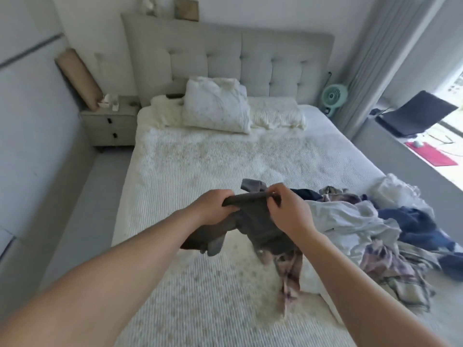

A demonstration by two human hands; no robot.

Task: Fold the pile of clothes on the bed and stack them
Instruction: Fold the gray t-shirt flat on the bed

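Both hands up over the middle of the bed, working one dark grey garment. Left hand grips its upper edge, fingers curled round the cloth. Right hand pinches the same edge at the other end, thumb and fingers closed on the fabric. Garment hangs bunched below both hands, off the bed cover; lower part blurred, looks like a sleeve or leg dangling, can't tell which.

Pile of clothes lies unfolded on the right side of the bed, just beside the right forearm: white piece, navy piece, plaid pieces, all tangled. One plaid piece trails down toward the near edge of the bed, under the held garment.

White pillow propped at the head end against the grey tufted headboard. Nightstand left of the bed. Small teal fan right of the headboard. Desk by the window at far right with a dark laptop and red mat.
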